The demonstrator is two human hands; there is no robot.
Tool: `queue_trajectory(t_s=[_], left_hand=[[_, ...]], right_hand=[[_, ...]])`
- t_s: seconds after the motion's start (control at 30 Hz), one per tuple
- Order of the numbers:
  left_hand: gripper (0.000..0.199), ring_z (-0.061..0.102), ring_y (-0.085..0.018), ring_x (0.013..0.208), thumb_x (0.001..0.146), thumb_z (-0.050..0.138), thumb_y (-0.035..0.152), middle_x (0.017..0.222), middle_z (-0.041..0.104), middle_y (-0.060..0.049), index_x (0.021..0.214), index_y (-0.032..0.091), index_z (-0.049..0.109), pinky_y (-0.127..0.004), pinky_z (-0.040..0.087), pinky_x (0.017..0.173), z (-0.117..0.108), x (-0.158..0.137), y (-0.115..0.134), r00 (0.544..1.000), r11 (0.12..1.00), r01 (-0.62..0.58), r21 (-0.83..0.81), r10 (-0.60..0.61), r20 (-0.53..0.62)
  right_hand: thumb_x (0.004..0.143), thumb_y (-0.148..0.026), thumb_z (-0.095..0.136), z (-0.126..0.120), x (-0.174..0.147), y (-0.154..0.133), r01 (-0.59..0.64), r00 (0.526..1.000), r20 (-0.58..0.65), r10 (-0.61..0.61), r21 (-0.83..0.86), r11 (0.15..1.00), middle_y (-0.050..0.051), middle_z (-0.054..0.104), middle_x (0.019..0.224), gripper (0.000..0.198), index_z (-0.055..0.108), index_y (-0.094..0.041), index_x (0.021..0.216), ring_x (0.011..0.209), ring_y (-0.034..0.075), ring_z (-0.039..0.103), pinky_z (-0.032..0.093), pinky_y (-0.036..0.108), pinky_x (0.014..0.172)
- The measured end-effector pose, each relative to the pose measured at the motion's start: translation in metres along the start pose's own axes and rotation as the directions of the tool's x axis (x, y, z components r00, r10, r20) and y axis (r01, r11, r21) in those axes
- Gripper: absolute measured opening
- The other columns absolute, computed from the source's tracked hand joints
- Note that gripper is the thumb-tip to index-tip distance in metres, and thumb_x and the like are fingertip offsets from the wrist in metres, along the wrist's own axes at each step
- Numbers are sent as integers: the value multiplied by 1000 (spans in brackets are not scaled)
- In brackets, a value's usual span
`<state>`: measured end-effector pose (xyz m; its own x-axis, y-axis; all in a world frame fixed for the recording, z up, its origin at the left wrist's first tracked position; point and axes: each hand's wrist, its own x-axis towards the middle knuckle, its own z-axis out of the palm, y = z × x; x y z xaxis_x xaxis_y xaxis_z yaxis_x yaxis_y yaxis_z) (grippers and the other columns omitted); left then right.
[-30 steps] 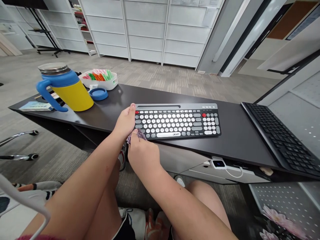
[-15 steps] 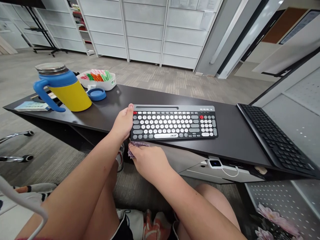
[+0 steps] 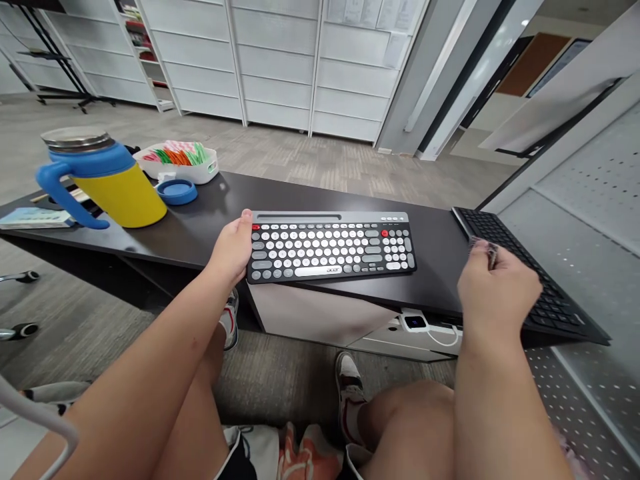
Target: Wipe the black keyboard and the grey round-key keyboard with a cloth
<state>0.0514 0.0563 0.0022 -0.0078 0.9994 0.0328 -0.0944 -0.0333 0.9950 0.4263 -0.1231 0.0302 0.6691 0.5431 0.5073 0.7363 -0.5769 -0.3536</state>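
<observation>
A grey and black keyboard (image 3: pixel 330 250) with round white and grey keys and two red ones lies along the desk's near edge. My left hand (image 3: pixel 233 247) grips its left end, thumb near the top corner. Well to the right of that keyboard, my right hand (image 3: pixel 495 283) is closed in a fist around a small bunched cloth (image 3: pixel 483 243), mostly hidden by the fingers. A longer black keyboard (image 3: pixel 555 293) stands behind my right hand at the desk's right end; I cannot tell if they touch.
On the dark desk (image 3: pixel 280 190), a blue and yellow mug (image 3: pixel 120 190), a blue lid (image 3: pixel 177 191) and a white basket (image 3: pixel 203 172) of colourful sticks stand at the left. A small white-cabled device (image 3: pixel 415 323) sits below the front edge. A perforated panel (image 3: pixel 600 173) borders the right.
My right hand has swung from the keyboard's lower left corner far right with the striped cloth. My left hand keeps its grip. The whole view has shifted slightly, so desk things appear further left.
</observation>
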Motion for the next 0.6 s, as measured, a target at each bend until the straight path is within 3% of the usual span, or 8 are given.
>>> queue_trajectory(t_s=[0.1, 0.17, 0.23, 0.43, 0.6], left_hand=[[48, 78, -28, 90, 100, 56, 64, 96, 80, -12, 104, 19, 72, -38, 64, 79, 2, -1, 1, 1000, 1000, 0, 10, 0, -11], [50, 78, -29, 89, 100, 55, 65, 97, 81, -12, 103, 19, 73, -39, 64, 78, 2, -3, 2, 999, 999, -8, 33, 9, -37], [52, 78, -29, 88, 99, 54, 67, 96, 80, -13, 102, 19, 74, -40, 64, 77, 3, -5, 2, 997, 997, -20, 68, 25, -73], [52, 78, -29, 88, 98, 55, 69, 93, 80, -12, 102, 21, 74, -40, 65, 77, 2, -14, 2, 995, 996, -23, 84, 31, -99], [52, 78, -28, 87, 99, 53, 68, 95, 80, -11, 102, 21, 74, -39, 65, 76, 3, -15, 3, 994, 996, -12, 88, 21, -110]], right_hand=[[103, -41, 50, 13, -1, 1, -18, 981, 194, 26, -42, 999, 14, 76, 83, 42, 83, -18, 114, 73, 25, 61, 33, 35, 66], [104, -43, 47, 22, -7, -9, 18, 938, 348, -10, -21, 1000, 13, 77, 85, 44, 83, -19, 108, 75, 26, 62, 34, 33, 66], [106, -43, 42, 27, -12, -21, 32, 907, 421, -21, -18, 999, 13, 77, 88, 47, 83, -19, 107, 79, 26, 65, 36, 32, 66], [109, -38, 37, 23, -27, -48, 81, 892, 452, -23, -109, 991, 16, 79, 103, 47, 77, -19, 126, 93, 29, 72, 44, 34, 76], [110, -38, 36, 20, -43, -65, 111, 873, 487, -42, -114, 987, 16, 79, 103, 47, 74, -20, 132, 95, 29, 74, 49, 35, 82]])
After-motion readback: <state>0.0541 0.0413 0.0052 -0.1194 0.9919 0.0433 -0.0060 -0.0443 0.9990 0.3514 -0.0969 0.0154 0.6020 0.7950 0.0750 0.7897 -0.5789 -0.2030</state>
